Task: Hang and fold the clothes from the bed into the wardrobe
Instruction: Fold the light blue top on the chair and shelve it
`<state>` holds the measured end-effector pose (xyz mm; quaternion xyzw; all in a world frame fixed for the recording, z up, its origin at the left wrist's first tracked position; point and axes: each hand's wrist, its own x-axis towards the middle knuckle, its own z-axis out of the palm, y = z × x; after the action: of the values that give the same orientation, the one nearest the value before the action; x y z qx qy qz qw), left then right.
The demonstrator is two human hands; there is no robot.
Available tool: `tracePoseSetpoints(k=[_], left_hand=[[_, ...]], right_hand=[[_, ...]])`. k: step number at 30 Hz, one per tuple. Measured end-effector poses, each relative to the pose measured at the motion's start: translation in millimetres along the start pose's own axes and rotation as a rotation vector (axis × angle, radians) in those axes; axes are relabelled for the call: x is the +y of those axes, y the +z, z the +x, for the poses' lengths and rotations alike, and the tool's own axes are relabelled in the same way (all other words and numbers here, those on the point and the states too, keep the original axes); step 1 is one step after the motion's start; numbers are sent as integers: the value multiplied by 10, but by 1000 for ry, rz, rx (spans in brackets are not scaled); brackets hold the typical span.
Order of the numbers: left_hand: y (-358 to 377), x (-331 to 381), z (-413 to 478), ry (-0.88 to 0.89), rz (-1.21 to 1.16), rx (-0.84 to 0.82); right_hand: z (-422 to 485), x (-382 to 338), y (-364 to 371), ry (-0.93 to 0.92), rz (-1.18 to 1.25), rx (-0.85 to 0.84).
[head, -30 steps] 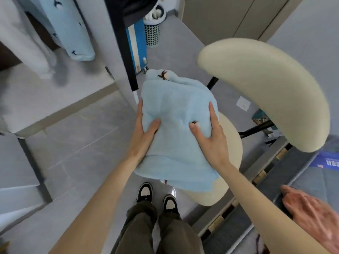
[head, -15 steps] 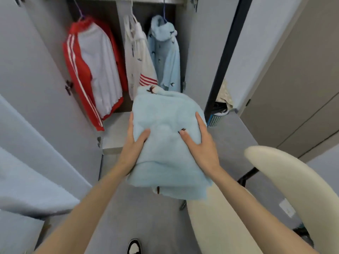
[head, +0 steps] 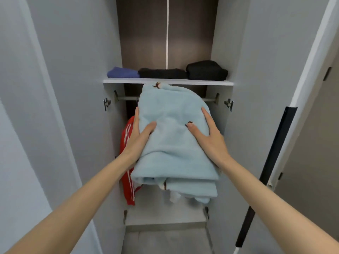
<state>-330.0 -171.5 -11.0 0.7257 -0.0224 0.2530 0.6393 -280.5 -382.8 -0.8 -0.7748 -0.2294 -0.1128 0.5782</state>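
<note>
Our left hand point(head: 139, 138) grips the folded blue garment point(head: 174, 147) at its 9 o'clock edge and our right hand point(head: 211, 138) at 3 o'clock, thumbs pressed on top, the remaining fingers probably curled beneath where we cannot see, so the stacked folds stay together. We hold it level before the open wardrobe point(head: 146, 33), its far end at 12 o'clock just under the shelf point(head: 124, 81), where three folded piles point(head: 162, 73) sit in a row. A red jacket point(head: 127, 189) hangs at 8 o'clock, so we judge folded things belong higher.
</note>
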Motion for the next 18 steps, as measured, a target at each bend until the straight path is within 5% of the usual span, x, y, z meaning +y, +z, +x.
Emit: tracePoseSetpoints(k=[18], left_hand=[[121, 456, 2818, 100, -209, -20]], right_hand=[[2808, -361, -147, -144, -41, 62]])
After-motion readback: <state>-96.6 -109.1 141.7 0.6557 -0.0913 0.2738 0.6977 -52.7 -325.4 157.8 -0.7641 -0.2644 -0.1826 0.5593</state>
